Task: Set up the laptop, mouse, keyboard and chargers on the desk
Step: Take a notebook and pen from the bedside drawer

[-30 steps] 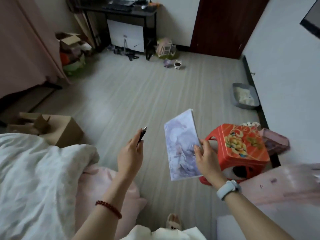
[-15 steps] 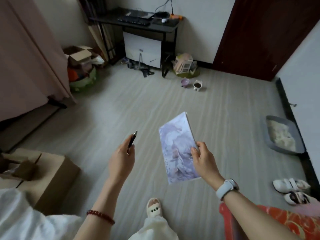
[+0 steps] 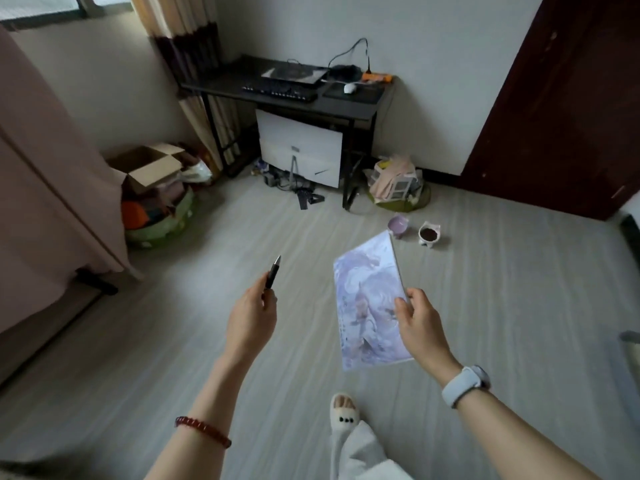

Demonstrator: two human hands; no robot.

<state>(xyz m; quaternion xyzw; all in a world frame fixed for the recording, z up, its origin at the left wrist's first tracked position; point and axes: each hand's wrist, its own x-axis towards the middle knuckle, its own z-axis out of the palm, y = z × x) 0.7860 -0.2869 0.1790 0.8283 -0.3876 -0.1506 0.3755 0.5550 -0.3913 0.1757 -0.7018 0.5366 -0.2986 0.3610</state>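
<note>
Room interior under dim, even daylight. Floor (image 3: 485, 306): pale grey planks. Far wall (image 3: 433, 39): plain white. Window (image 3: 41, 5) at upper left, with a striped curtain (image 3: 187, 46) hanging beside it. Dark door (image 3: 561, 109) at right. Black worktop (image 3: 349, 105) against the far wall; a white drawer unit (image 3: 299, 147) stands beneath it. Pink drape (image 3: 45, 188) along the left side. Open cardboard box (image 3: 149, 164) near the curtain. Two small bowls (image 3: 429, 233) on the floor.

Black surface (image 3: 349, 105); white mouse (image 3: 350, 87); black pen (image 3: 272, 277); notebook (image 3: 370, 303) lilac, swirled pattern; red bead bracelet (image 3: 202, 430); pale grey striped floor (image 3: 502, 271).
</note>
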